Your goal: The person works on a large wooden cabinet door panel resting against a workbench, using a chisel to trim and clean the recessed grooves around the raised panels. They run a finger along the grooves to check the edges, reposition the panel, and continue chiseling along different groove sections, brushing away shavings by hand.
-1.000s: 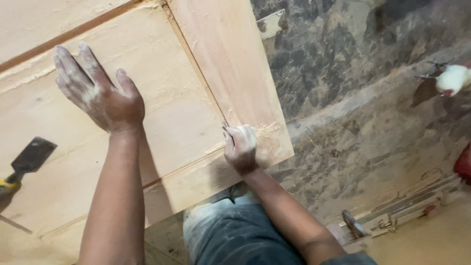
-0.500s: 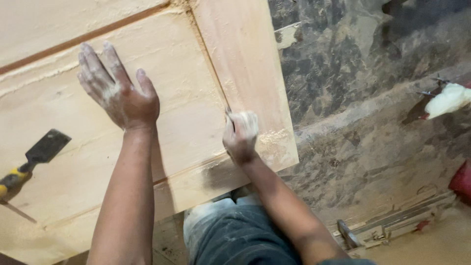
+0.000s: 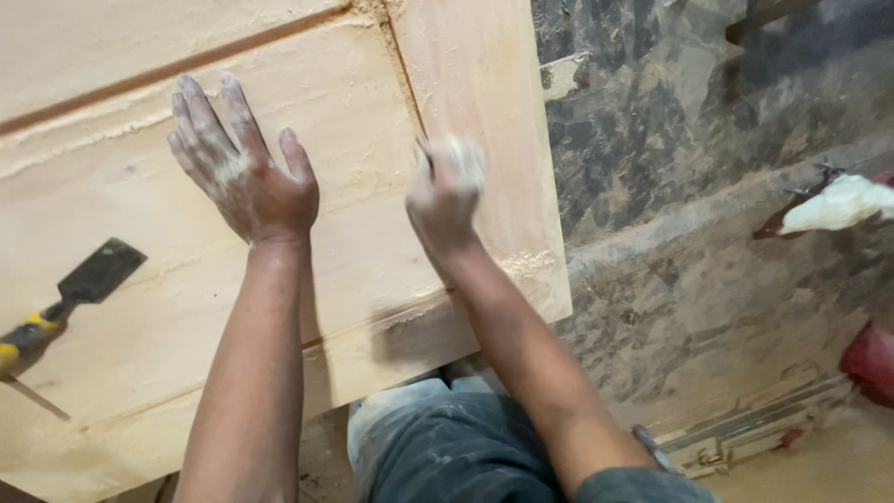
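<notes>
A pale wooden door panel fills the left of the scene, its framing strip running along the right edge. The left hand lies flat on the panel, fingers spread and dusted white. The right hand is closed around something small and pale, pressed against the groove beside the strip. A yellow-handled scraper rests at far left.
</notes>
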`<act>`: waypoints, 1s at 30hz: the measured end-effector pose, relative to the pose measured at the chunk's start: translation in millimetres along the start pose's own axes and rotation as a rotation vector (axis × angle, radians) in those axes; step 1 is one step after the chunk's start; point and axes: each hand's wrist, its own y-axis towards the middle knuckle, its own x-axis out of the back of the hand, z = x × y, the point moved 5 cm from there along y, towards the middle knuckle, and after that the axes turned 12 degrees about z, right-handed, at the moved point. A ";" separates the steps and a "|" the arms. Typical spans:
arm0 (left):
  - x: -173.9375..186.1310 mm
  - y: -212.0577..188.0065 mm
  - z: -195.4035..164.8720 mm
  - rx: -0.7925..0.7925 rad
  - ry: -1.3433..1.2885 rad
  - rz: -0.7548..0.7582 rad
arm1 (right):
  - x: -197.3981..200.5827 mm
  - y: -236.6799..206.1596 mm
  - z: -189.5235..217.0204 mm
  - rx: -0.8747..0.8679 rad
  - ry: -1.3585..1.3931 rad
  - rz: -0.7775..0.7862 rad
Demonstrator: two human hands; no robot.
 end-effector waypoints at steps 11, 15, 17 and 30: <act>-7.5 -0.7 5.3 0.037 -0.009 0.083 | 44.3 -74.0 14.5 -0.028 -0.094 0.171; -3.8 1.5 6.0 0.050 0.038 0.115 | 46.2 -103.9 1.5 -0.049 -0.129 0.136; -0.6 0.7 4.9 0.041 0.034 0.109 | 39.0 -103.8 -3.4 -0.005 -0.113 0.092; -3.5 -3.3 5.0 0.052 0.034 0.108 | 19.2 -77.8 -20.7 0.021 -0.189 0.095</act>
